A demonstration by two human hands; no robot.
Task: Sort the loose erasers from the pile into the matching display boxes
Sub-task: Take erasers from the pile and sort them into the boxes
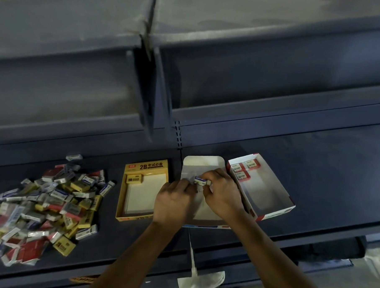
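A: Hands?
B: Close together. The right hand (223,193) pinches a blue-and-white eraser (200,180). The left hand (175,201) has its fingers curled at the eraser's left end; a true grip there cannot be told.
A: Eraser position?
B: Over the back of the white box (205,163), the middle of three.
A: Neighbours?
B: The yellow box (147,163) on the left holds one yellow eraser (135,178). The red box (268,212) on the right holds three red erasers (246,168). The pile (45,202) lies farther left on the dark shelf (325,176).
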